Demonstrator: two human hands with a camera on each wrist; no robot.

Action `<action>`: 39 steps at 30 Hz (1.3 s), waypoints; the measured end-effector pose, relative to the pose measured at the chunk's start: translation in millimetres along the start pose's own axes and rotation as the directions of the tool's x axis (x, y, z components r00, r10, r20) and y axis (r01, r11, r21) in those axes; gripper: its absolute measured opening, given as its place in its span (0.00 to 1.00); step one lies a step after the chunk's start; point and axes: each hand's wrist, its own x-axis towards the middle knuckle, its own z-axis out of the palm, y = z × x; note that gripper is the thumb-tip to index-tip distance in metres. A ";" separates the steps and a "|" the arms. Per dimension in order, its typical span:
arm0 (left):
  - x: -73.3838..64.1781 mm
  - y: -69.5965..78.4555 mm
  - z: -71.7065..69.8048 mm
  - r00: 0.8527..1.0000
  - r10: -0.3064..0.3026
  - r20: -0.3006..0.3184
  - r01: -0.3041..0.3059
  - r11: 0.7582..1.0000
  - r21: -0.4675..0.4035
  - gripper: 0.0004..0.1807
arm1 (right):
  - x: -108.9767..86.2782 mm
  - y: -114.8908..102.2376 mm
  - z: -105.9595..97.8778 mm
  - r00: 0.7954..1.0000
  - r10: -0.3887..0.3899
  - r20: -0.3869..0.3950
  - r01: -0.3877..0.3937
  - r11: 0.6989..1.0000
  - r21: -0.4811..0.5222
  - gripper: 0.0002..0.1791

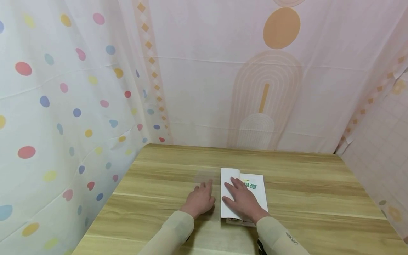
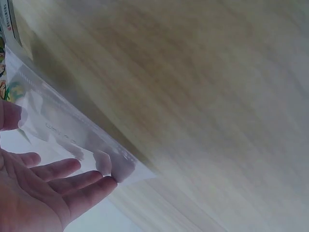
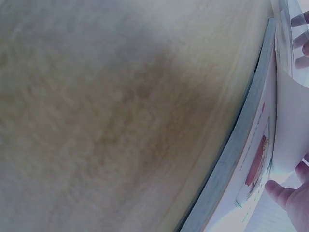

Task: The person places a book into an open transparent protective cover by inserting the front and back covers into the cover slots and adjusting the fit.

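Note:
A white book (image 1: 260,193) with green lettering lies on the table, a white cover flap (image 1: 228,175) folded over its left part. My right hand (image 1: 244,202) rests spread on the flap and the cover. Beside the book on the left, my left hand (image 1: 200,200) touches a clear plastic sheet (image 2: 72,130) that extends out from the book's side. In the left wrist view its extended fingers (image 2: 72,186) lie against the sheet, which mirrors them. The right wrist view shows the book's page edge (image 3: 236,150) and the curved white flap (image 3: 292,116).
The wood-grain table (image 1: 306,191) extends around the book on all sides. A dotted curtain (image 1: 73,113) hangs along the left, and a pale patterned curtain (image 1: 197,88) hangs behind the table's far edge.

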 end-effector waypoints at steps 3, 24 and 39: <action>-0.6 1.0 -1.6 1.000 -0.002 0.000 0.002 1.000 -0.001 0.34 | 1.4 -0.1 -0.3 1.000 -0.013 -0.005 0.013 1.000 -0.008 0.34; -3.7 0.3 -6.7 1.000 -0.009 0.021 0.010 1.000 -0.020 0.33 | 10.1 -16.1 2.2 0.999 -0.019 0.047 0.025 0.989 -0.145 0.34; -2.3 -1.7 -5.3 0.999 0.032 -0.016 -0.031 0.999 0.022 0.31 | 15.8 -23.8 1.5 0.995 -0.075 0.070 0.086 0.982 -0.170 0.29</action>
